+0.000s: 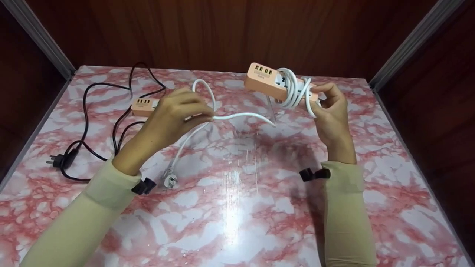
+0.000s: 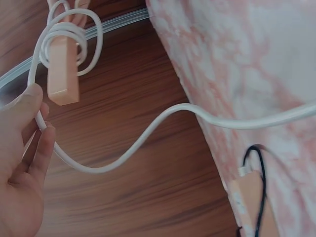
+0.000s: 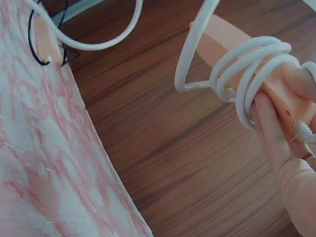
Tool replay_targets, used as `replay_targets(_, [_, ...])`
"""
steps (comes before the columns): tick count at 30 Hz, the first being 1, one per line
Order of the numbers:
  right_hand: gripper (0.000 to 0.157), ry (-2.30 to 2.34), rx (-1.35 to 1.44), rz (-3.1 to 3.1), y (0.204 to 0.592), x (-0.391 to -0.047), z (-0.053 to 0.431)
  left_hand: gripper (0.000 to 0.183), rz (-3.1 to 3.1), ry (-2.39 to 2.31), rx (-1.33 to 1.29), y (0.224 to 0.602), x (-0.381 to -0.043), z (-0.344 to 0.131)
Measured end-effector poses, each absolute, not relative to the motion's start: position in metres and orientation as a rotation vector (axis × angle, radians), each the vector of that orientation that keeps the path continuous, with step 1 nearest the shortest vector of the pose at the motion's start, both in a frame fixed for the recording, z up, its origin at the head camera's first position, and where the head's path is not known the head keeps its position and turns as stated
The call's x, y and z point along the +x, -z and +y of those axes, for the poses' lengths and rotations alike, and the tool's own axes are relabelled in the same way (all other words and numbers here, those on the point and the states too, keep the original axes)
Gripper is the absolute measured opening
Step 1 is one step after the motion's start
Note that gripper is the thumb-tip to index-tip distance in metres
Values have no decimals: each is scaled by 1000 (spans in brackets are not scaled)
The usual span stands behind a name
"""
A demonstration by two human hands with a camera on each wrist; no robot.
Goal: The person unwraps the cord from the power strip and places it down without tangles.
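Observation:
An orange power strip (image 1: pixel 265 79) with a white cord (image 1: pixel 291 89) looped several times round its socket end is up off the table, its USB end pointing left. My right hand (image 1: pixel 332 111) grips the strip at its cord end, fingers beneath the loops in the right wrist view. To the left, my left hand (image 1: pixel 178 115) pinches the free length of that white cord between thumb and fingertips. From there the cord arcs back and drops to a white plug (image 1: pixel 170 181) lying on the table.
A second orange power strip (image 1: pixel 143 106) lies on the marbled table (image 1: pixel 282 222), partly behind my left hand. Its black cord (image 1: pixel 86 111) sprawls over the left side, ending in a black plug (image 1: pixel 61 160). Dark wood panels (image 1: pixel 222 33) stand round the table's back and sides.

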State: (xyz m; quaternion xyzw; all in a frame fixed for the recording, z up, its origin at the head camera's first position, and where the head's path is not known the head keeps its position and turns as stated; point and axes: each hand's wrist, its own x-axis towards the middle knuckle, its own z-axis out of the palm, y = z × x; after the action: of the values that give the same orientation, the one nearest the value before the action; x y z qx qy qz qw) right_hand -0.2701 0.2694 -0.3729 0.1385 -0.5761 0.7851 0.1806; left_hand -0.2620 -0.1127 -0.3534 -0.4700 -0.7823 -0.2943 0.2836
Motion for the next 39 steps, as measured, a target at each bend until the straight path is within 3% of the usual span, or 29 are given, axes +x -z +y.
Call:
replay_targets(20, [30, -2329, 466, -1536, 371, -267, 269, 9, -2378, 712, -1319, 416, -257, -141])
replay_targets(39, [29, -2316, 546, -1566, 372, -266, 269, 11, -2677, 601, -1239, 451, -258, -159])
